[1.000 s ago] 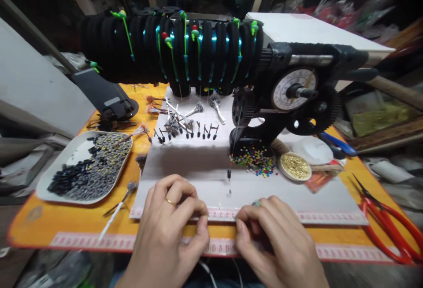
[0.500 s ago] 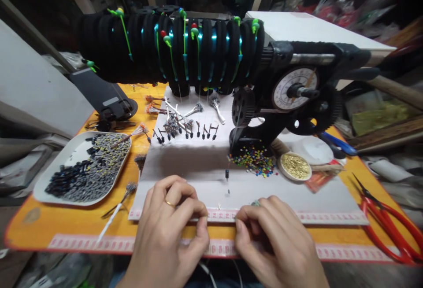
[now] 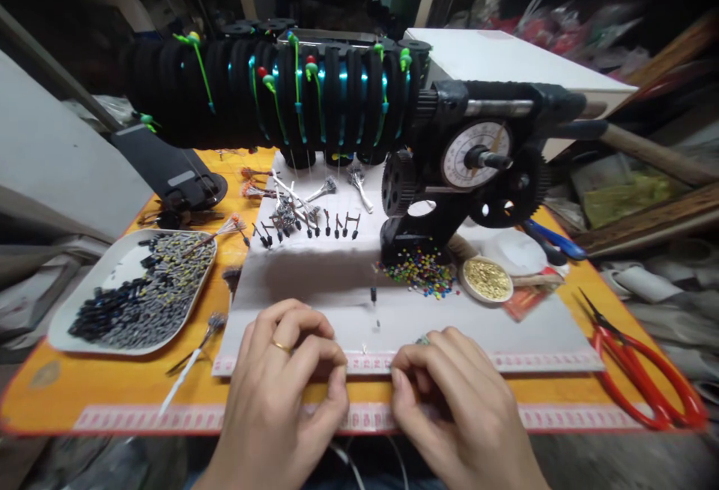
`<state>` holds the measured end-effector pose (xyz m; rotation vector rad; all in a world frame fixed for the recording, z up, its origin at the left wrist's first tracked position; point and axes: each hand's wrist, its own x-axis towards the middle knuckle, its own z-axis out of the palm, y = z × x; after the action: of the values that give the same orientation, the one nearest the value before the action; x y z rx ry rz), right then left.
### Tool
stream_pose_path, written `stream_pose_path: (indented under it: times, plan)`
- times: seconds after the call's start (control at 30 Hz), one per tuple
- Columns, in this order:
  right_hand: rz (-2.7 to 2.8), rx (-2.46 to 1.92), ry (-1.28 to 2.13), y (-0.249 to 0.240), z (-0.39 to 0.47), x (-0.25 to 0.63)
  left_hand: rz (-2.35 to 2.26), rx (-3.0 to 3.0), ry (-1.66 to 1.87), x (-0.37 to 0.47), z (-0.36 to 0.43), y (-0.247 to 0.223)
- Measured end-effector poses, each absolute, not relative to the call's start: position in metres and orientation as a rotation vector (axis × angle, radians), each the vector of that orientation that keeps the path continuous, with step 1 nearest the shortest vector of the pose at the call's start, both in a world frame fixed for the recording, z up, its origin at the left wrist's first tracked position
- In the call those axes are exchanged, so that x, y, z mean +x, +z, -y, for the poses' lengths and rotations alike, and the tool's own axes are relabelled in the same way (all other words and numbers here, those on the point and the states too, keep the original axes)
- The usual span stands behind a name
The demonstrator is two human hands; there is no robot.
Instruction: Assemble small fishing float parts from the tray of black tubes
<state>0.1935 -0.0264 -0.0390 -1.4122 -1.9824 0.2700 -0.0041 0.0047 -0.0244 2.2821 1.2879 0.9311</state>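
My left hand is closed in a pinch, thumb against forefinger, at the front edge of the white board. It wears a gold ring. Facing it across a small gap, my right hand pinches in the same way. Whatever lies between the fingertips is too fine to make out. A pink-and-white measuring tape runs along the board's edge, and its numbers show between the hands. Just beyond them are a small black cylinder and a tiny grey piece.
A black multi-spool winder with a dial overhangs the board. A white tray of black and grey pieces stands left. Colourful beads, a bowl of golden bits and red-handled scissors lie right.
The whole view has shifted slightly, so the winder and board appear further left. Both hands keep the same pinch and spacing at the board's edge.
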Motion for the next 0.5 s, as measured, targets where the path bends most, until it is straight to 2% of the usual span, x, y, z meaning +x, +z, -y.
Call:
stream_pose_path:
  times: [0.23,0.5]
  plan:
    - [1.951,-1.377,0.317,-0.038,0.028,0.195,-0.738,2.035,1.037,0.019,0.001,-0.034]
    - [1.882,-1.386,0.177,-0.039,0.025,0.187,-0.946,2.137,0.951,0.025,0.004,-0.028]
